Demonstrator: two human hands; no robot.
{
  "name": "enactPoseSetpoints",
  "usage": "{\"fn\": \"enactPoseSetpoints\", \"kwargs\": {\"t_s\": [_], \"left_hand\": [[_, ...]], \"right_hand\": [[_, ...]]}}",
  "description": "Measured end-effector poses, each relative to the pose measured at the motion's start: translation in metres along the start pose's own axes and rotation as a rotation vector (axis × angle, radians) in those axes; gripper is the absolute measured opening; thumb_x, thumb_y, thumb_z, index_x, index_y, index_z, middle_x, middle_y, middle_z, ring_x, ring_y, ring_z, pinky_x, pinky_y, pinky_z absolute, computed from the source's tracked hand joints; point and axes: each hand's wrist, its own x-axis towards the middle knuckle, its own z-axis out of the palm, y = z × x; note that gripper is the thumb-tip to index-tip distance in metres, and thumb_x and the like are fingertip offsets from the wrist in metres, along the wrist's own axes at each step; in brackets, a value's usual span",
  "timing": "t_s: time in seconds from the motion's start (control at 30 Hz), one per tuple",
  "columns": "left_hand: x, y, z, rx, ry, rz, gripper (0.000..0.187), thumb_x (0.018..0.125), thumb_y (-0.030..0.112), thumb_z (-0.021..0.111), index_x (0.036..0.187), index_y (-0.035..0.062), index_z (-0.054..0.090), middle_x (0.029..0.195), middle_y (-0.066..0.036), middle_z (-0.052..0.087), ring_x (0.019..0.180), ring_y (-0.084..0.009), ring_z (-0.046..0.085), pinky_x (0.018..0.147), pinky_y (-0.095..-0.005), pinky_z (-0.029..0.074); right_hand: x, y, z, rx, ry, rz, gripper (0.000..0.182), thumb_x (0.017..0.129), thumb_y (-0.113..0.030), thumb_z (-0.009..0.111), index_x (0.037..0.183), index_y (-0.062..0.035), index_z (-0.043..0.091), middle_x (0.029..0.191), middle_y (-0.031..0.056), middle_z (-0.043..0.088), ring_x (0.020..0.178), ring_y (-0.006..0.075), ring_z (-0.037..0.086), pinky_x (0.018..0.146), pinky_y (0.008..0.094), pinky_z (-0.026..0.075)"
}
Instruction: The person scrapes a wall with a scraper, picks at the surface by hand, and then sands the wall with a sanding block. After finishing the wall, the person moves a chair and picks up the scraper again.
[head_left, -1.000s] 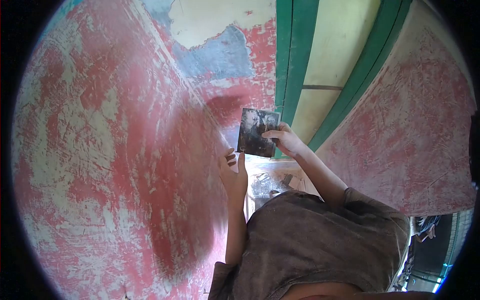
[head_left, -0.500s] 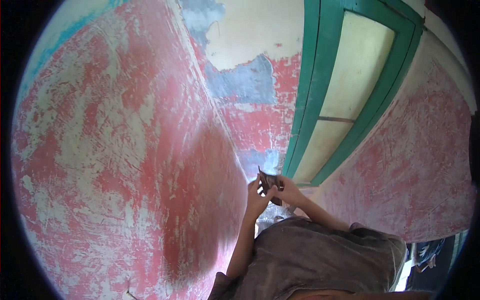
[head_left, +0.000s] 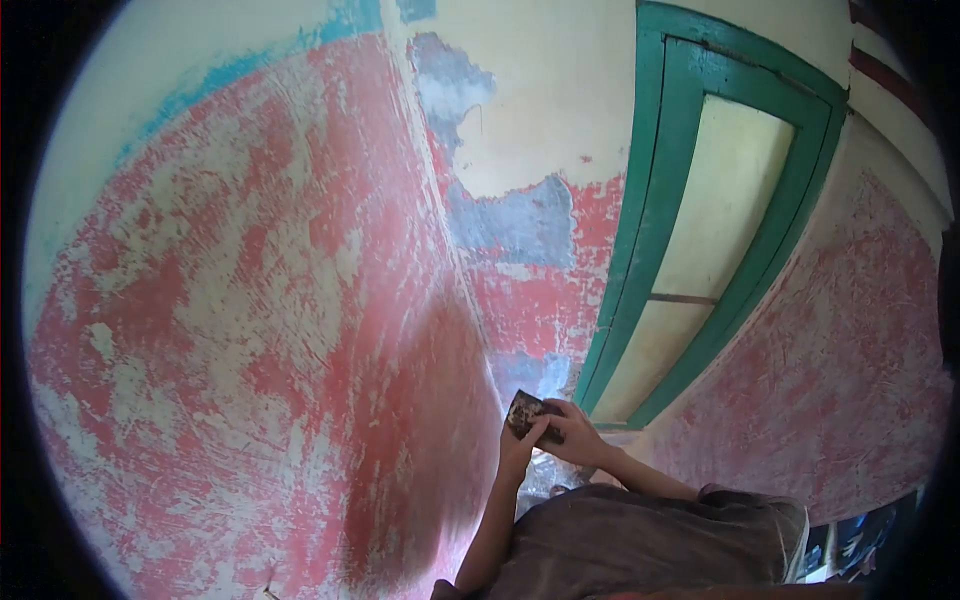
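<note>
A small dark, worn square sheet (head_left: 524, 411) sits between both my hands, low in the view and close to my chest. My left hand (head_left: 516, 450) pinches its lower edge with thumb and fingers. My right hand (head_left: 574, 433) grips its right side, fingers curled over it. Both hands are just in front of the corner where the scraped red wall (head_left: 260, 330) meets a wall of patchy red, blue and cream paint (head_left: 520, 220). Most of the sheet is hidden by my fingers.
A green-framed door or window panel (head_left: 700, 230) stands right of the corner, with another scraped red wall (head_left: 850, 360) beyond it. My brown shirt (head_left: 650, 540) fills the bottom. A blue paint band (head_left: 250, 65) runs along the top of the left wall.
The dark sheet was held up flat in my right hand alone; my left hand has joined it, and both hands have come down toward my chest. The view has tilted upward.
</note>
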Motion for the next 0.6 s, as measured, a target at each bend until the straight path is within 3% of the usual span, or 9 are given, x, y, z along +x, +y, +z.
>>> {"fn": "enactPoseSetpoints", "kwargs": {"t_s": [0.07, 0.2, 0.3, 0.4, 0.5, 0.6], "left_hand": [[-0.001, 0.0, -0.007, -0.03, -0.01, 0.011, 0.038, 0.092, 0.016, 0.079, 0.124, -0.0004, 0.065, 0.113, -0.009, 0.071, 0.102, -0.0174, 0.07, 0.089, -0.0317, 0.056], [0.0, -0.001, -0.015, 0.062, 0.079, 0.051, 0.031, 0.095, 0.021, 0.078, 0.117, 0.002, 0.068, 0.109, -0.006, 0.071, 0.099, -0.0147, 0.068, 0.086, -0.0307, 0.056], [0.002, -0.01, -0.028, 0.048, 0.128, 0.004, 0.031, 0.097, 0.023, 0.077, 0.116, 0.0015, 0.066, 0.108, -0.007, 0.07, 0.098, -0.0146, 0.068, 0.084, -0.0314, 0.056], [-0.006, -0.005, -0.03, 0.001, 0.146, 0.05, 0.036, 0.098, 0.023, 0.076, 0.121, -0.0011, 0.063, 0.11, -0.009, 0.07, 0.099, -0.0161, 0.068, 0.085, -0.0322, 0.056], [-0.007, -0.014, -0.034, 0.14, 0.27, 0.095, 0.037, 0.098, 0.023, 0.076, 0.121, -0.0017, 0.062, 0.11, -0.01, 0.069, 0.1, -0.0169, 0.067, 0.086, -0.0327, 0.055], [-0.021, 0.007, -0.032, 0.22, 0.258, 0.133, 0.038, 0.097, 0.025, 0.077, 0.119, -0.0022, 0.063, 0.109, -0.011, 0.07, 0.099, -0.0185, 0.067, 0.087, -0.0335, 0.054]], "right_hand": [[0.001, -0.002, 0.007, -0.094, 0.085, -0.078, 0.048, 0.082, -0.031, 0.087, 0.126, -0.0172, 0.076, 0.136, 0.0211, 0.058, 0.124, 0.0401, 0.057, 0.107, 0.0484, 0.047], [0.003, -0.017, 0.017, -0.043, 0.101, -0.046, 0.058, 0.083, -0.024, 0.086, 0.138, -0.0151, 0.067, 0.129, 0.0153, 0.063, 0.117, 0.0344, 0.061, 0.1, 0.0453, 0.051], [0.005, -0.032, 0.023, 0.068, 0.138, 0.072, 0.069, 0.083, -0.026, 0.087, 0.144, -0.0087, 0.061, 0.119, 0.0183, 0.063, 0.105, 0.0357, 0.065, 0.093, 0.044, 0.055], [0.005, -0.025, 0.038, 0.119, 0.124, 0.132, 0.072, 0.084, -0.035, 0.085, 0.145, -0.0063, 0.059, 0.117, 0.0211, 0.063, 0.106, 0.0387, 0.065, 0.093, 0.0456, 0.055], [0.003, -0.028, 0.047, 0.074, 0.104, 0.112, 0.068, 0.085, -0.037, 0.083, 0.142, -0.0066, 0.06, 0.117, 0.0222, 0.062, 0.106, 0.0393, 0.066, 0.093, 0.0461, 0.055], [0.003, -0.039, 0.05, 0.08, 0.1, 0.125, 0.062, 0.089, -0.036, 0.079, 0.141, -0.0083, 0.06, 0.112, 0.023, 0.065, 0.103, 0.0414, 0.068, 0.091, 0.0478, 0.056]]}}
